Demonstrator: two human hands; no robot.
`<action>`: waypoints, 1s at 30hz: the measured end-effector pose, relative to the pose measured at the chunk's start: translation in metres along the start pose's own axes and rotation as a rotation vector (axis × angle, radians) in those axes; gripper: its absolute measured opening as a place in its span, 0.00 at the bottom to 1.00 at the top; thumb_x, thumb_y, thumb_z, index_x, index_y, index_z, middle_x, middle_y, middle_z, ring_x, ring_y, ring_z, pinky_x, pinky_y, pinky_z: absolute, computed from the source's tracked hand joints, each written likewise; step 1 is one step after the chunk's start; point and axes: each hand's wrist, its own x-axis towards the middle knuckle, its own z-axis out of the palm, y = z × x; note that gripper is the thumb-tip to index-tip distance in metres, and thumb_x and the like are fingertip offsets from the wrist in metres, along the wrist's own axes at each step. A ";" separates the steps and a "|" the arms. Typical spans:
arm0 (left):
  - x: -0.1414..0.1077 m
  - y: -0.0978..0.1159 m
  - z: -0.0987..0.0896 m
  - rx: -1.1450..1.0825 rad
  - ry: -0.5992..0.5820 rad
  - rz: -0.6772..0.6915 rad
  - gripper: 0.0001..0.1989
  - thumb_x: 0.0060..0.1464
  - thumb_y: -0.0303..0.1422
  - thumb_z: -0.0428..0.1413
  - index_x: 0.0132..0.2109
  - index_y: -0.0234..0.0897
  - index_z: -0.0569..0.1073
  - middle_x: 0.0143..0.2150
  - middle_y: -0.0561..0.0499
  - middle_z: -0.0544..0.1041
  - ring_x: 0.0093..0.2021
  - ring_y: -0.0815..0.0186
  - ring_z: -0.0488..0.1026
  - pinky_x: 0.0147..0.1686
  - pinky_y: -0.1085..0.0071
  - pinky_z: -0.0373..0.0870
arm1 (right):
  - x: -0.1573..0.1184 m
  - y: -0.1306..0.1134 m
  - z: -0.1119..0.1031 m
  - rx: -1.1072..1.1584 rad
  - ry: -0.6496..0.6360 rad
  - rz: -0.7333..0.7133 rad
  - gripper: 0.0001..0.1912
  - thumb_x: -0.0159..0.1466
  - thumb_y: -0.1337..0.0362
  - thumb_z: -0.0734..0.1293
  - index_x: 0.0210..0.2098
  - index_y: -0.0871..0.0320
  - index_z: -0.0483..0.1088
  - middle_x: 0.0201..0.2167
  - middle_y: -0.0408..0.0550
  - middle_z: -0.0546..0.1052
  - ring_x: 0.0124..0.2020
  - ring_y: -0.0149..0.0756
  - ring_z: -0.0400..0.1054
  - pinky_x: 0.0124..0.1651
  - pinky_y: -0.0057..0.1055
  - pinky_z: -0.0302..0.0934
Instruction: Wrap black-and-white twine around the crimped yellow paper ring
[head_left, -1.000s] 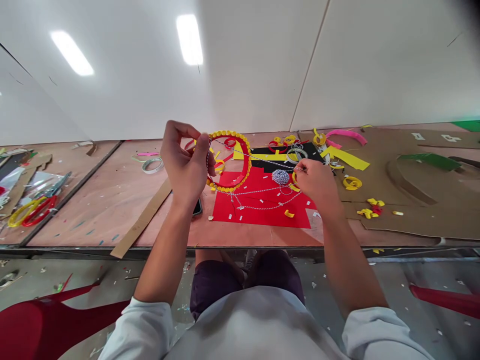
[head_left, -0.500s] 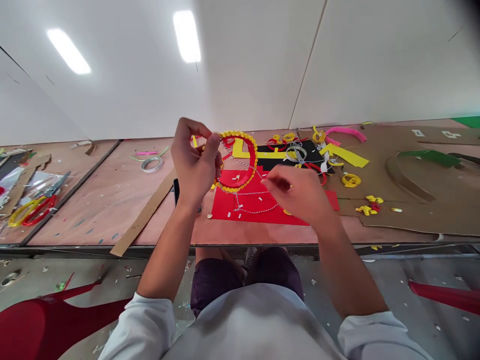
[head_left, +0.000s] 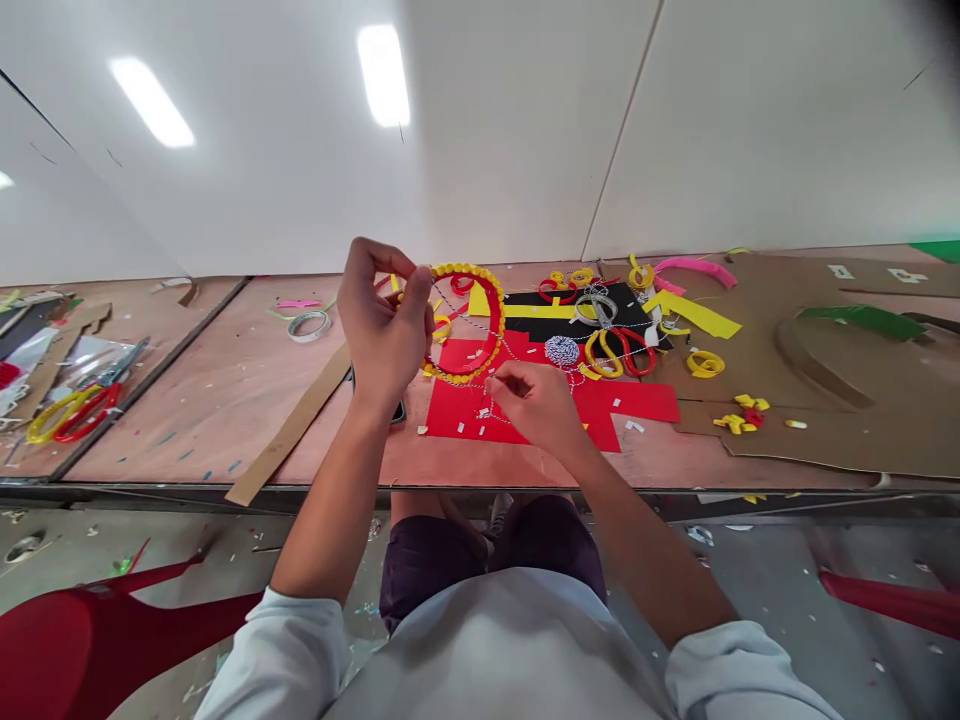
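My left hand (head_left: 386, 330) is raised over the table, thumb and fingers pinching the left side of a ring (head_left: 496, 310). The ring is a red band edged with small yellow bumps, held upright. Black-and-white string (head_left: 474, 322) runs across its opening. My right hand (head_left: 544, 402) is closed low beside the ring's lower right, fingertips pinched on the string. Below lies a red sheet (head_left: 450, 415) with small white scraps and loops of string. A ball of the same string (head_left: 562, 350) rests on it, near scissors with yellow and red handles (head_left: 636, 357).
Tape rolls (head_left: 309, 325), a cardboard strip (head_left: 289, 430) and a partly hidden phone (head_left: 398, 412) lie leftward. Rightward are yellow paper coils (head_left: 703, 364), yellow and red bits (head_left: 742, 415) and brown cardboard (head_left: 795, 420). More scissors (head_left: 82, 410) lie far left. A white wall (head_left: 510, 130) stands behind.
My right hand has moved left and down, close to the ring, uncovering the string ball and scissors. My left hand and the ring have shifted slightly left.
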 end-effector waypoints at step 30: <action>0.013 -0.007 0.002 -0.027 -0.035 -0.002 0.14 0.58 0.40 0.67 0.39 0.44 0.68 0.25 0.59 0.63 0.15 0.76 0.60 0.13 0.73 0.53 | 0.005 0.008 -0.031 -0.158 -0.366 -0.086 0.15 0.66 0.61 0.63 0.24 0.56 0.65 0.23 0.43 0.71 0.26 0.30 0.60 0.32 0.31 0.49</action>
